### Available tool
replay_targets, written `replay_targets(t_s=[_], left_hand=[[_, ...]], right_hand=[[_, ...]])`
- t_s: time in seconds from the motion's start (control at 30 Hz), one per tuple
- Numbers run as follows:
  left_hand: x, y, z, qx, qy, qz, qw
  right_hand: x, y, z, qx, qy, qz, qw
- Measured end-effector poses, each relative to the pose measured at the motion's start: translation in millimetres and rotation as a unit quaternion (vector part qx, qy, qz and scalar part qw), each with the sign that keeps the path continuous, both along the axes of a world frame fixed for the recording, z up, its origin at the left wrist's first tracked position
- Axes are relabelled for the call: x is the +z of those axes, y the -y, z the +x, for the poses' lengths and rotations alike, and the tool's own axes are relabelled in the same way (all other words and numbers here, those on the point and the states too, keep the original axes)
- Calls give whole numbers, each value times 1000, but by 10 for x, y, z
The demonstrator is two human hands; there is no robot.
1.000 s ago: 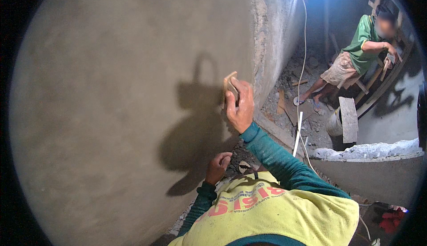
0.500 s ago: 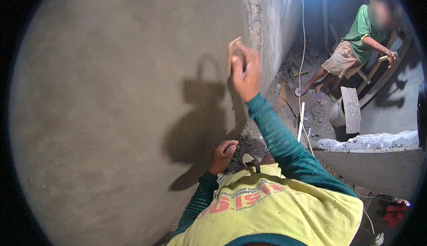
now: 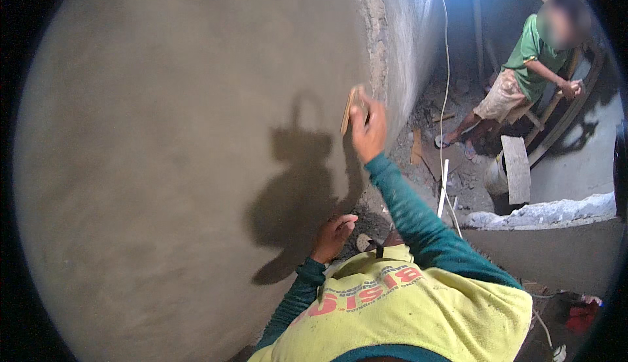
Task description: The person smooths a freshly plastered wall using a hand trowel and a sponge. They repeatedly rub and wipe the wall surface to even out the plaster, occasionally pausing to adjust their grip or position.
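My right hand (image 3: 370,126) is closed around a thin, light-brown wooden float (image 3: 350,112), seen nearly edge-on. The float lies at or very near the grey plastered wall (image 3: 176,133), close to its rough right-hand edge. Its grip is hidden behind my fingers. Lower down, my left hand (image 3: 333,238) hangs beside the wall with nothing visible in it. Its fingers are loosely bent, the thumb apart from them. Shadows of my head and arm fall on the plaster between the hands.
A co-worker in a green shirt (image 3: 533,54) stands at the far right by a curved frame (image 3: 575,107). Rubble covers the floor there, with a bucket (image 3: 496,173) under a board (image 3: 517,169). A white cable (image 3: 446,68) hangs down; a broken ledge (image 3: 549,211) lies to the right.
My right hand has moved down along the wall's edge with the float, which is now tilted more. My left hand stays low by the wall. The co-worker's hands have come together.
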State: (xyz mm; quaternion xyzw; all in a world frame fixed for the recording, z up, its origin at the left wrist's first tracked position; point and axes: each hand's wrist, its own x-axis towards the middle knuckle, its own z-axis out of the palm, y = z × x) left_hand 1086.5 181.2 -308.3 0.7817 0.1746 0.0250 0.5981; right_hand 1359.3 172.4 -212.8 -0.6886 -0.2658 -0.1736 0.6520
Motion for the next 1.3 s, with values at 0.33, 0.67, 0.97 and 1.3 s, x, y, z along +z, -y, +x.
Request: replay_targets(t_s=[0.33,0.67,0.97,1.3], left_hand=[[242,93,147,-4,5,17,1000],[40,-18,192,26,36,-23,999],[146,-64,241,26,38,-34,998],[174,-64,299,1,-22,-34,999]], right_hand=[[1120,-99,205,-5,97,61,993],[2002,-191,321,-39,208,70,975],[2165,-237,145,-34,306,83,948],[1989,-217,146,-3,270,65,961]])
